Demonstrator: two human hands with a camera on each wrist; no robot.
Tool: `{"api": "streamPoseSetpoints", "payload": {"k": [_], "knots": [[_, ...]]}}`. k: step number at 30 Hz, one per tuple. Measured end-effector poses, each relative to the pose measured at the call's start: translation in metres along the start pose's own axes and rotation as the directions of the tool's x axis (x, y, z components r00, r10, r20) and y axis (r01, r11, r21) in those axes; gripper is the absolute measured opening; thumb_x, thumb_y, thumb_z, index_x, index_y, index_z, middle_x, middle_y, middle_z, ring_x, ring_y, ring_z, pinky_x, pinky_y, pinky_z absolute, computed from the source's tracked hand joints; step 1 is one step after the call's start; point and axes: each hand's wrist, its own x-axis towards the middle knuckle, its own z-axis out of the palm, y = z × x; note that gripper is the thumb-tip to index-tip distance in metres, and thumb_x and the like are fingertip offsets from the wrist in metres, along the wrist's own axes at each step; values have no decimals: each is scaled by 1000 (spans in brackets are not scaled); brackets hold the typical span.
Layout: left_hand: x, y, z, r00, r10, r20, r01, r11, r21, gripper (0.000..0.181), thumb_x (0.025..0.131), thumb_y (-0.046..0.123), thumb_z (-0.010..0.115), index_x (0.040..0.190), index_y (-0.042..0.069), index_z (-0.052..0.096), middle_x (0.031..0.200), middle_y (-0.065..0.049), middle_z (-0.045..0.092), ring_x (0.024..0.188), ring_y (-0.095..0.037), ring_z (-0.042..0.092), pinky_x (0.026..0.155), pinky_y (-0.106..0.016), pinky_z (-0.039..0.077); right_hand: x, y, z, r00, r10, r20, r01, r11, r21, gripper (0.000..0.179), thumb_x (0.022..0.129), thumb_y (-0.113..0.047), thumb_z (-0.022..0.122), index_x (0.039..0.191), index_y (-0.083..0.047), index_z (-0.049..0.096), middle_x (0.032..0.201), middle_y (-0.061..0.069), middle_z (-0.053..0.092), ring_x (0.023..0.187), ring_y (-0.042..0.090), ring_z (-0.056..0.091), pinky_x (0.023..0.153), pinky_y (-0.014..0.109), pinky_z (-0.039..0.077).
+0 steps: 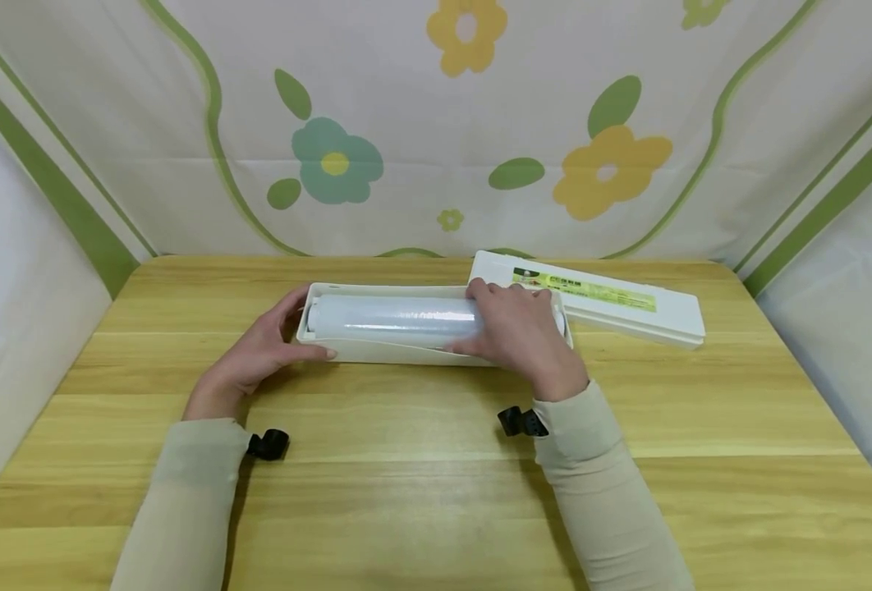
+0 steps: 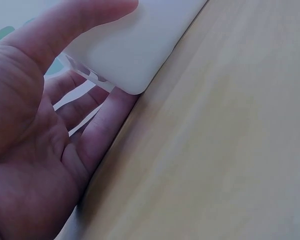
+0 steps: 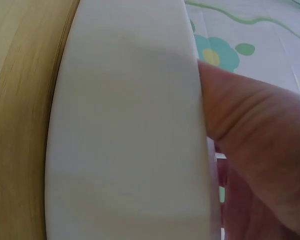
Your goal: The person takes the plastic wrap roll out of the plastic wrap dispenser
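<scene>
A roll of clear plastic wrap (image 1: pixel 399 316) lies lengthwise inside an open white box (image 1: pixel 392 355), and its film shines under the light. My left hand (image 1: pixel 262 349) grips the box's left end, thumb along the front wall and fingers round the end. In the left wrist view, the fingers of that hand (image 2: pixel 55 120) reach behind and under the box corner (image 2: pixel 130 75). Across the right part of the roll lies my right hand (image 1: pixel 520 332), holding it with the thumb just inside the front wall and fingers at the back. The right wrist view shows the right thumb (image 3: pixel 250 115) at the box rim.
Behind and to the right on the wooden table (image 1: pixel 406 476), a white lid (image 1: pixel 672 316) with a green and yellow label lies at a slant. A flowered cloth (image 1: pixel 406 213) hangs behind the table. Each wrist carries a small black camera (image 1: pixel 269 445).
</scene>
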Motion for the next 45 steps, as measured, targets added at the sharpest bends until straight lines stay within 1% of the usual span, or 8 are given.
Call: {"api": "streamPoseSetpoints", "payload": {"k": [3,8,14,23,26,32,38,45], "knots": [[0,0,0,1000,4,-1,-4,1000,6,102,87,14,91,168,34,32,155,-2,46,136,-24,45,106,-25,44,-2,1,3,999,-36,-9,36,999,-9,78,83,-67,86,137,-16,62,117,5,73,103,35,66,87,59,47],[-1,0,1,1000,17,-2,-17,1000,7,101,87,12,90,168,31,33,154,-4,47,134,-25,46,104,-22,45,-4,5,7,995,-97,-35,97,995,-21,79,86,-69,81,150,-28,61,122,6,70,104,32,62,84,53,46],[-1,2,1,1000,20,-10,-20,1000,9,102,86,12,91,168,31,34,155,-3,46,135,-25,45,105,-23,45,-4,9,9,987,-129,-93,128,992,-19,77,85,-72,80,149,-33,64,126,5,73,108,31,66,86,53,49],[0,3,2,999,22,-25,-21,1000,15,101,84,12,93,167,29,36,156,-2,47,139,-23,44,116,-38,37,-4,12,9,989,-87,-119,95,993,67,76,80,-69,86,146,-35,68,133,6,75,115,31,67,94,57,49],[0,3,2,1000,18,-26,-18,1000,4,102,83,12,93,166,28,37,155,-1,48,141,-21,43,117,-35,37,-4,13,9,989,-75,-124,88,991,99,76,79,-68,87,145,-35,69,133,7,75,114,30,67,94,58,49],[-1,1,1,999,22,-31,-23,1000,-16,101,83,11,94,166,27,37,154,0,50,139,-21,45,111,-23,41,-3,12,8,985,-84,-153,102,988,116,75,79,-66,88,144,-34,70,132,7,75,114,30,67,95,59,49],[-2,2,0,999,-3,-35,2,1000,-21,108,83,13,94,169,29,32,154,0,51,139,-21,46,113,-29,41,-5,10,4,976,-89,-201,114,987,117,76,79,-65,89,145,-33,69,130,7,76,111,30,68,95,58,49],[-2,4,0,999,-12,-37,11,1000,-25,109,83,13,94,170,30,31,156,0,50,140,-21,45,114,-32,41,-5,12,6,975,-80,-205,113,982,154,76,78,-63,91,145,-33,69,131,7,77,110,30,68,95,57,49]]}}
